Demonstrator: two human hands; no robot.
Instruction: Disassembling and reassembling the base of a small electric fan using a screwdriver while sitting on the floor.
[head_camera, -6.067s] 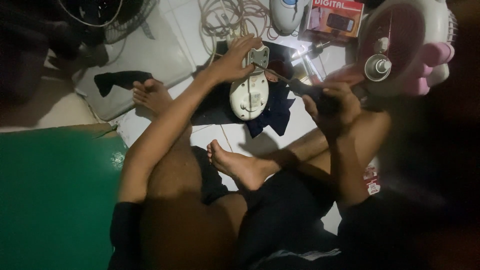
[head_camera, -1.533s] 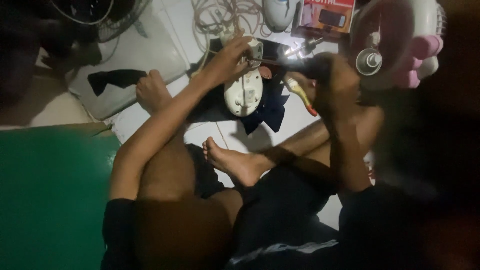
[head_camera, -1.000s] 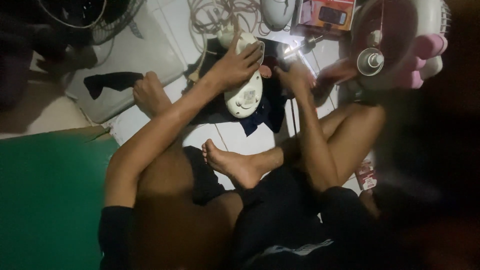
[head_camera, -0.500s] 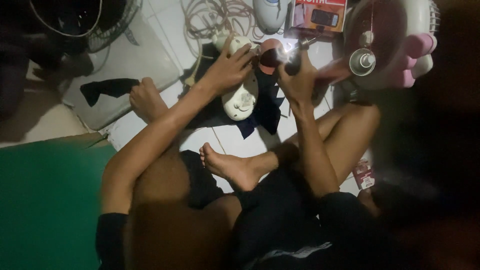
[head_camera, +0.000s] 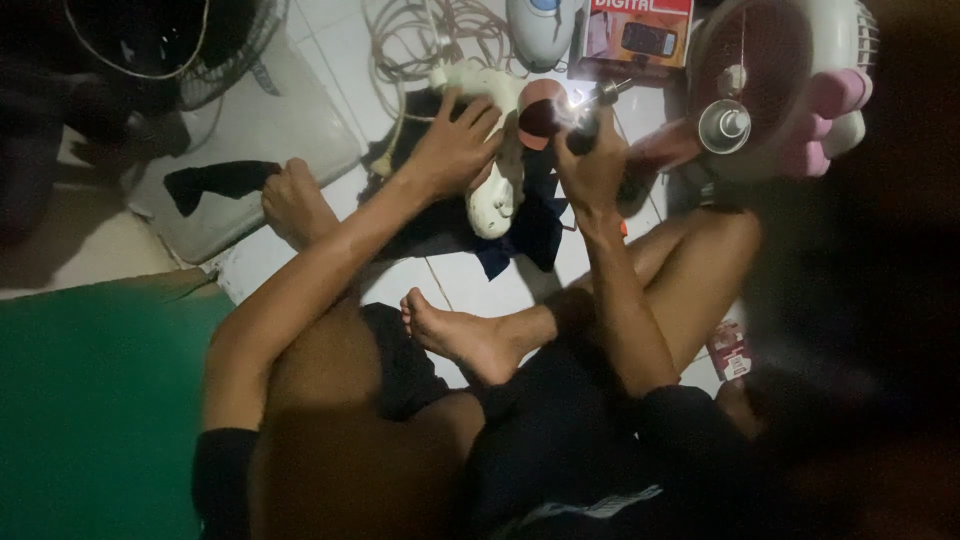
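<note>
Left hand: the left hand (head_camera: 455, 150) lies spread, fingers apart, pressing down on the cream-white plastic appliance housing (head_camera: 495, 190).
Right hand: the right hand (head_camera: 590, 165) is wrapped around a small dark lit torch-like tool (head_camera: 585, 118), its bright tip aimed at the housing's upper end.
Location: the housing rests on a dark blue cloth (head_camera: 530, 225) on the white tiled floor (head_camera: 440, 285), between the person's bare feet.
Surroundings: a tangle of pale cable (head_camera: 420, 35) lies beyond; a white-and-pink round fan (head_camera: 790, 80) stands just right.
Risk, slip: the cloth may slide on tile, shifting the housing.
Risk, snag: the cable could catch the left wrist.
Risk, light: dimness may hide small parts.
</note>
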